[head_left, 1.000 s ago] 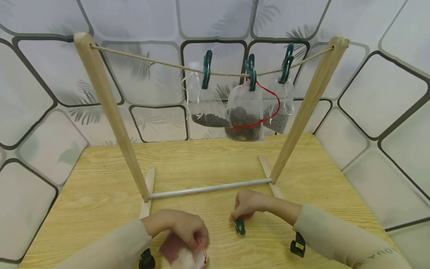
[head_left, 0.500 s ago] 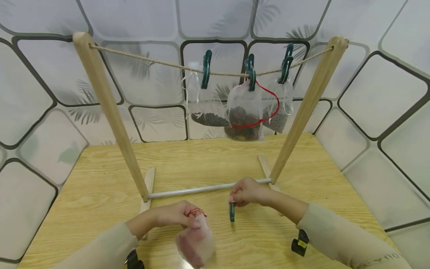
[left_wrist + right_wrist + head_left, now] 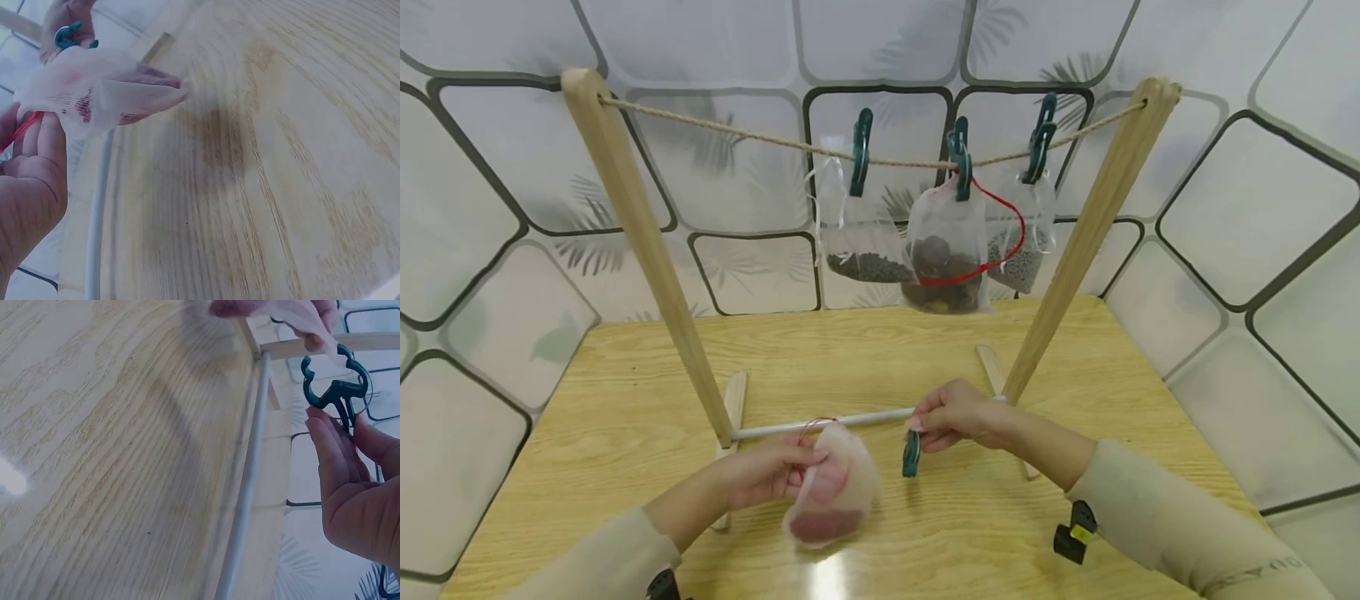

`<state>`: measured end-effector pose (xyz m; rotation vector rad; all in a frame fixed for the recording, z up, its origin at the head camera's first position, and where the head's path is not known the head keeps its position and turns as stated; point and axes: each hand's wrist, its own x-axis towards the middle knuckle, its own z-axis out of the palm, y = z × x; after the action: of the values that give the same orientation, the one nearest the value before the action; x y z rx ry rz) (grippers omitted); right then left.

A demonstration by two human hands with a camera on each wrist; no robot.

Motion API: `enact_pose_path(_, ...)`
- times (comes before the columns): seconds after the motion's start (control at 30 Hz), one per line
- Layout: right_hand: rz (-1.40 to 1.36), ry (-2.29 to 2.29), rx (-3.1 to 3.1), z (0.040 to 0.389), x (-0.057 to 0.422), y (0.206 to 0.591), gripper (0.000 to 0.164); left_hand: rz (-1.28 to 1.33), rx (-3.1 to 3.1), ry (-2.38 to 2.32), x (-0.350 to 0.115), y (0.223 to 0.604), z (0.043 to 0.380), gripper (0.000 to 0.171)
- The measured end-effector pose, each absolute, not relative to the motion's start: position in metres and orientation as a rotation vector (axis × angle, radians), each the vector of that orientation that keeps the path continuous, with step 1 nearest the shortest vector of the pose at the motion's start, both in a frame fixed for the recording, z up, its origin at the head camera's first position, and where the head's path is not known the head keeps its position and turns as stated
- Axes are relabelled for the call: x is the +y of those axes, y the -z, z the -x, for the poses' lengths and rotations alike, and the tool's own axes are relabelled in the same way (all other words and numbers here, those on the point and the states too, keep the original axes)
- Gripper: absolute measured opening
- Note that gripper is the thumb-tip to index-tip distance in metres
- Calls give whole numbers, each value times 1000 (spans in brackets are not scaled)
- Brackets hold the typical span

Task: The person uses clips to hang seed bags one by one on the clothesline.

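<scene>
My left hand (image 3: 767, 475) pinches the top of a white mesh drawstring bag (image 3: 850, 479), its red cord (image 3: 816, 427) bunched by the fingers. Something dark pink sits at the bottom of the bag, which hangs above the table. Just right of it, my right hand (image 3: 955, 417) pinches a dark green spring clip (image 3: 911, 454) by its handles. Seen from the right wrist, the jaws of that clip (image 3: 337, 387) stand spread with nothing between them. In the left wrist view the bag (image 3: 94, 94) partly overlaps the right hand behind it.
A wooden frame with a left post (image 3: 647, 250), a right post (image 3: 1090, 242) and a white crossbar (image 3: 850, 419) stands on the table (image 3: 625, 483). From its rope (image 3: 730, 131), green clips hold a bag of dark grains (image 3: 868, 267), a red-corded bag (image 3: 943, 275) and a bag of grey grains (image 3: 1026, 267).
The left hand has lifted the pink-filled bag from the table's front up toward the crossbar. My right hand has raised the green clip and moved it slightly left, close to the bag.
</scene>
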<state>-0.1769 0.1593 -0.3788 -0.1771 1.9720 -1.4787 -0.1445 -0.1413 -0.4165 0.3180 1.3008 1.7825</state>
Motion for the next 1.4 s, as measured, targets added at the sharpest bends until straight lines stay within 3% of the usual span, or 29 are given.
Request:
enact_pose_path(0.3,202,1615,1765,176,155,352,13,-182,1315,-1973,-157,388,149,22)
enact_pose_path(0.67,303,1669,1747,171,139,313,8,-222,1335,-2027,-169,345,157,28)
enact_pose_path(0.87,403,1620,1816,152,125,270,24,-244,1331,-2086,-174,309,159,24)
enact_pose_path(1.03,505,1661,1875,138,113,227,16,-269,1222,-2140,-168,287,163,29)
enact_pose_path(1.4,665,1762,1941,135,93,146,17,-329,1006,-2270,-167,244,162,29)
